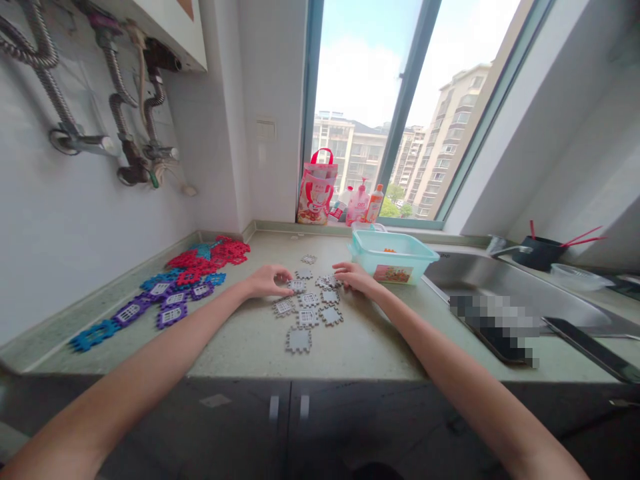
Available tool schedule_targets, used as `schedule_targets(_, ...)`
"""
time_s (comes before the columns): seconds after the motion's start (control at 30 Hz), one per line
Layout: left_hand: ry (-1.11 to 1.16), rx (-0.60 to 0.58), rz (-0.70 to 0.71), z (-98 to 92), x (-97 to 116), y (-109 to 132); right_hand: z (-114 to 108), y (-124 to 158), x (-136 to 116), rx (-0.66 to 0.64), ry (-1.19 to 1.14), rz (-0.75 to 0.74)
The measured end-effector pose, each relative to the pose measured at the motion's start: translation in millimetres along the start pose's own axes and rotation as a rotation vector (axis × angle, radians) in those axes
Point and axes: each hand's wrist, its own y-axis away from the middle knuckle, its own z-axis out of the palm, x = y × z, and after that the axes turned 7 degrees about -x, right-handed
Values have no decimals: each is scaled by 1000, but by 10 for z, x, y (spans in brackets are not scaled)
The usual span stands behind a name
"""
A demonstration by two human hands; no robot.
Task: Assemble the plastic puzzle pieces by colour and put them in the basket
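Several grey square interlocking tiles (309,310) lie spread on the pale green counter (360,347) in front of me. My left hand (269,280) rests on the counter with its fingertips pinching one grey tile (297,286) at the left of the group. My right hand (353,275) lies palm down at the group's far right, fingers touching a grey tile (331,281). One larger grey tile (299,340) sits nearest me, apart from the others.
Purple (167,303), blue (93,335) and red (213,255) tiles lie along the left wall. A teal plastic tub (393,257) stands right of my right hand, beside a steel sink (505,287). A red bag (317,190) and bottles (363,203) stand on the window sill.
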Motion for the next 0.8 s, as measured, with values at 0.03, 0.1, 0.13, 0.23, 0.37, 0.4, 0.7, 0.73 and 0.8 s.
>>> schedule_targets(0.03, -1, -2, 3, 2, -6, -2, 2, -34, -16, 7, 33, 10)
schedule_targets(0.1, -13, -6, 7, 5, -26, -10, 7, -92, -43, 31, 82, 13)
schedule_targets(0.13, -21, -8, 10, 6, -38, -14, 13, -106, -51, 54, 108, 6)
schedule_targets(0.23, -48, 12, 20, 2, -56, -30, 42, -66, -55, 147, 210, -59)
schedule_targets(0.37, -43, 197, -38, -4, -27, -96, 74, 67, -59, 138, 463, -140)
schedule_targets(0.4, -20, 252, -60, -4, -21, -129, 76, 85, -64, 121, 507, -144)
schedule_targets(0.7, 121, 179, -197, 46, -112, -515, 112, -67, 35, 96, 361, -403)
schedule_targets(0.73, 119, 179, -192, 53, -118, -532, 118, -79, 51, 86, 345, -438)
schedule_targets(0.8, 111, 177, -179, 66, -126, -546, 119, -85, 73, 57, 332, -465)
